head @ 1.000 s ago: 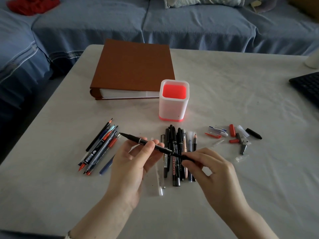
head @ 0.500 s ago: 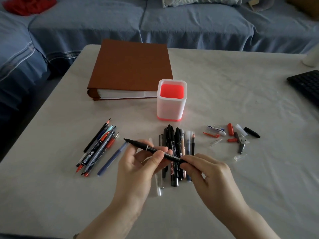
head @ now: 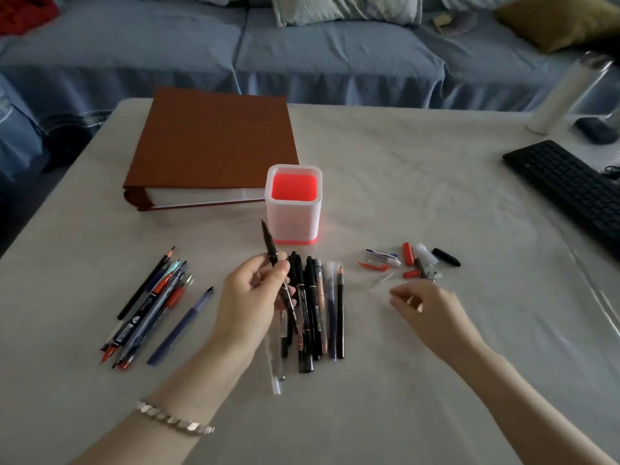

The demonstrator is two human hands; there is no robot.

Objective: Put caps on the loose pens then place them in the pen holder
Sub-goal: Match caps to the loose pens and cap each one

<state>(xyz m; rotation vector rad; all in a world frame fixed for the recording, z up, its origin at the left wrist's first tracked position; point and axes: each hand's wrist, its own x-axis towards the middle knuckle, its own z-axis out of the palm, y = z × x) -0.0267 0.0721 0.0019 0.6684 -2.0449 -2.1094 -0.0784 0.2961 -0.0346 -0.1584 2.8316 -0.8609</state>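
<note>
The left grip (head: pixel 255 290) pinched a black pen (head: pixel 270 246) tip-up near the pen holder (head: pixel 292 223), while the blurred right grip (head: pixel 426 307) hovered, fingers curled, beside the loose caps (head: pixel 408 254), its hold unclear.

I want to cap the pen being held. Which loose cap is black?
The black cap, the one furthest right among the loose caps. The others are red, grey, clear or white with blue.

text | black marker (head: pixel 303 330) | red lettering, too blurred to read
</note>
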